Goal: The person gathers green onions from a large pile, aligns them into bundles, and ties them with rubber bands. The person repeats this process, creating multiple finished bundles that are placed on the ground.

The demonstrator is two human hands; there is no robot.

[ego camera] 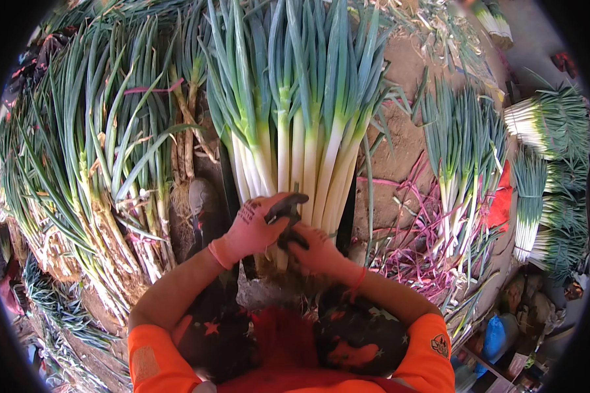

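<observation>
A thick bundle of Welsh onions (295,127) stands before me, green leaves away from me and white stalks towards me. Both my hands meet over the white stalks, in pink gloves with dark fingertips. My left hand (258,221) has its fingers pinched together, and a short green end sticks up beside them. Close against it, my right hand (317,248) is also pinched. A thin green tie (332,233) shows on the stalks just right of that hand. The tie appears to run between my fingers, though they hide most of it.
Untrimmed onions with dry roots (113,236) lie heaped at left. At right are a looser pile of onions (455,186), tangled pink strips (413,250) and a red cloth (500,199). Tied bundles (528,206) are stacked farther right. My shoe (202,196) is beside the bundle.
</observation>
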